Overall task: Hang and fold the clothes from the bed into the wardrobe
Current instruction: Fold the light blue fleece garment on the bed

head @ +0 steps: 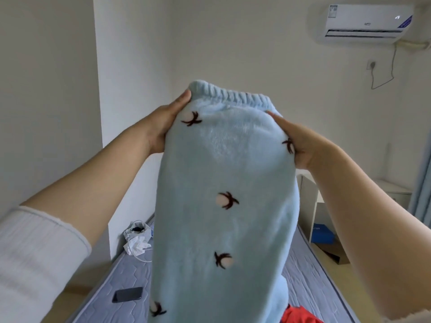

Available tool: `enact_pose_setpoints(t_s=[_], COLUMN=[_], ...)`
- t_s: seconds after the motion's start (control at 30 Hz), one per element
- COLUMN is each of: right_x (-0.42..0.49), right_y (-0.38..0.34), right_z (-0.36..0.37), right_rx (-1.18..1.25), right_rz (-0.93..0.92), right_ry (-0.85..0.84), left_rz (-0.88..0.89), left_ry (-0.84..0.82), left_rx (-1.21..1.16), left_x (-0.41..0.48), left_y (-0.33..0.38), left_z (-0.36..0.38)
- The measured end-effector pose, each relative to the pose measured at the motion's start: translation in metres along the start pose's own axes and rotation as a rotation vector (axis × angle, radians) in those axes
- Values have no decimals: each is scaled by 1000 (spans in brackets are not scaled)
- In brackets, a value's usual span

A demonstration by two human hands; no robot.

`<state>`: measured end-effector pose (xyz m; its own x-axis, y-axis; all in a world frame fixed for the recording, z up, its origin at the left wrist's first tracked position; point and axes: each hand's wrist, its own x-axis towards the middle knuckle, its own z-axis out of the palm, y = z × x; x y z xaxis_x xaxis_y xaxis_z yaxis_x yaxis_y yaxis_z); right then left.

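Pale blue fleece trousers (pixel 224 171), elastic waistband uppermost, held aloft between both hands, legs hanging over the grey mattress (pixel 310 276). Left hand (pixel 163 127): thumb clamps the left edge just under the waistband, fingers hidden behind. Right hand (pixel 300 145): same grasp, right edge. Well below the fingers: red garment (pixel 296 315), dark phone (pixel 127 294), crumpled white bag (pixel 137 236)

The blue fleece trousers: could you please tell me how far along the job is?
Nothing shows as done; no wardrobe is in view. In hand: left hand and right hand grip the blue fleece trousers at the waistband, above the mattress. Left: folding them, plus a red garment lying there.
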<state>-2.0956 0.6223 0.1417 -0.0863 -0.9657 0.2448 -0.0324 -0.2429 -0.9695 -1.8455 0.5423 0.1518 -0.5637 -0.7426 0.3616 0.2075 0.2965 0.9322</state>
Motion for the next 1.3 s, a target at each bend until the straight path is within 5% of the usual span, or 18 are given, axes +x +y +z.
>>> enact_pose_setpoints(t_s=[0.13, 0.27, 0.4, 0.53, 0.7, 0.93, 1.13, 1.3], right_x=[-2, 7, 34, 68, 106, 130, 121, 92], right_y=[0, 38, 101, 152, 121, 51, 42, 65], right_z=[-6, -8, -1, -6, -16, -18, -12, -10], right_rx=[93, -131, -564, -748, -996, -696, -328, -294], right_rz=[-7, 255, 396, 278, 40, -314, -449, -356], right_ry=[-181, 5, 294, 354, 562, 745, 619, 511], left_rz=[-119, -359, -564, -686, -405, 69, 101, 25], left_ry=[-282, -49, 63, 208, 380, 435, 443, 436], left_rx=[37, 222, 875, 646, 461, 385, 389, 426], left_x=[-5, 6, 20, 41, 102, 137, 119, 80], left_y=[1, -37, -103, -155, -139, -70, -54, -72], left_z=[-11, -16, -20, -14, -9, -9, -10, -11])
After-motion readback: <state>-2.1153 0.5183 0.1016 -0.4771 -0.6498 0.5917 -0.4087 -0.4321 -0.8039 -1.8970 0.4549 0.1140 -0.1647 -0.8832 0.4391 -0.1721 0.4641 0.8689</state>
